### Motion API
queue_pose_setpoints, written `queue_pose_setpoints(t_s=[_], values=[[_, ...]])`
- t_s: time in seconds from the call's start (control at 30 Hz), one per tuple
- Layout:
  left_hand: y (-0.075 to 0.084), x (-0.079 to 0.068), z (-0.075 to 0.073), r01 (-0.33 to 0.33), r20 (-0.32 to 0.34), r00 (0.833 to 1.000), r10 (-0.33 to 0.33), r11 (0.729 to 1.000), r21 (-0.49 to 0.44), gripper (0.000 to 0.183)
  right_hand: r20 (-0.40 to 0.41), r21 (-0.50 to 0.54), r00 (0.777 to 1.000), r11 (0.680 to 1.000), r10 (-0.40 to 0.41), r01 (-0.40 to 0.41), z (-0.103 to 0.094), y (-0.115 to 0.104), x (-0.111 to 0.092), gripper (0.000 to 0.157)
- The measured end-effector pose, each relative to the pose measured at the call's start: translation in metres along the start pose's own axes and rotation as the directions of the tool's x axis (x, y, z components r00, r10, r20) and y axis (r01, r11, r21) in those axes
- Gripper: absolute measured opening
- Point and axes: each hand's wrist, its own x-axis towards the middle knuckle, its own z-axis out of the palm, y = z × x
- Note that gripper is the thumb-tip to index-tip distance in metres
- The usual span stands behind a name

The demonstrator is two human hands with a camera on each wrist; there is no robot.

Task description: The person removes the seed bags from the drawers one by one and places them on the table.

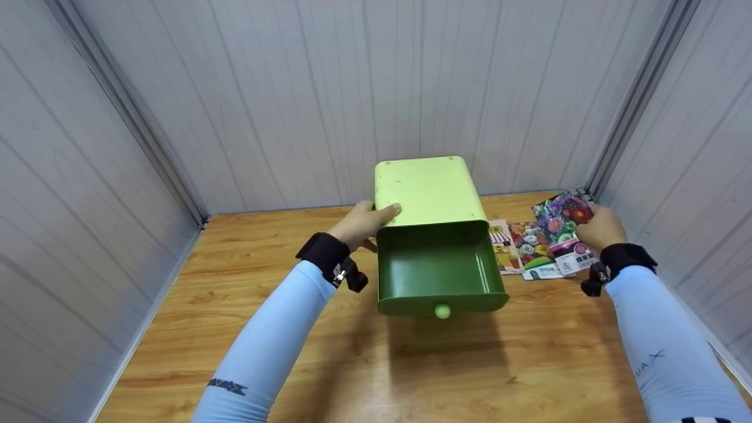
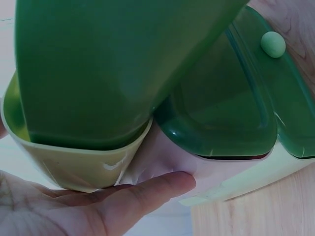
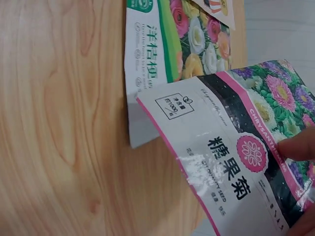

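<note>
A small drawer cabinet with a yellow-green top stands near the middle of the table. Its top green drawer is pulled out, and nothing shows inside; a round pale knob sits on its front. Lower green drawers are closed in the left wrist view. My left hand rests on the cabinet's left edge, thumb on top and straight fingers along the side. Off to the right, my right hand pinches a chrysanthemum seed packet, partly over another flower seed packet.
A third packet with a striped picture lies between the cabinet and the flower packets. The wooden table meets pale panel walls at the back and both sides. Each wrist wears a black strap with a small camera.
</note>
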Motion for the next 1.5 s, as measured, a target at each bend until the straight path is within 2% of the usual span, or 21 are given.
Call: queue_pose_setpoints(t_s=[0.13,0.4,0.63,0.87,0.97,1.1,1.17,1.27,1.4,1.5], values=[[0.0,-0.001,0.0,-0.001,0.001,1.0,0.001,1.0,0.0,0.048,0.009,-0.006,0.999,0.999,0.044,-0.044,0.004,0.004,-0.003,0.073],[0.0,-0.003,-0.002,0.0,0.006,1.0,0.0,1.0,-0.004,0.047,-0.018,-0.069,0.998,0.995,0.064,-0.065,0.007,0.017,-0.002,0.057],[0.0,-0.005,-0.001,-0.01,0.002,1.0,0.01,1.0,0.003,0.047,0.0,-0.082,0.992,0.989,0.124,-0.123,0.021,0.027,-0.004,0.048],[0.0,-0.006,0.0,-0.006,0.002,1.0,0.006,1.0,0.007,0.049,-0.03,-0.133,0.988,0.979,0.149,-0.152,0.031,0.039,-0.007,0.056],[0.0,-0.007,0.0,-0.005,-0.002,1.0,0.005,1.0,0.013,0.05,-0.02,-0.144,0.983,0.972,0.183,-0.184,0.036,0.042,-0.008,0.061],[0.0,-0.007,0.0,-0.008,0.004,1.0,0.008,1.0,0.004,0.049,0.014,-0.156,0.972,0.961,0.233,-0.228,0.039,0.046,-0.008,0.052],[0.0,-0.007,0.0,-0.007,0.007,1.0,0.007,1.0,-0.002,0.049,0.027,-0.163,0.974,0.962,0.226,-0.219,0.039,0.049,-0.008,0.04],[0.0,-0.006,0.0,0.0,0.01,1.0,0.0,1.0,-0.01,0.049,0.018,-0.191,0.988,0.971,0.153,-0.146,0.037,0.052,-0.008,0.024],[0.001,-0.003,0.002,0.006,0.018,1.0,-0.006,1.0,-0.007,0.051,0.012,-0.222,0.996,0.972,0.088,-0.083,0.033,0.057,-0.01,0.02],[0.002,-0.002,0.004,0.006,0.022,1.0,-0.006,1.0,-0.002,0.052,0.019,-0.223,0.993,0.969,0.116,-0.109,0.031,0.059,-0.012,0.022]])
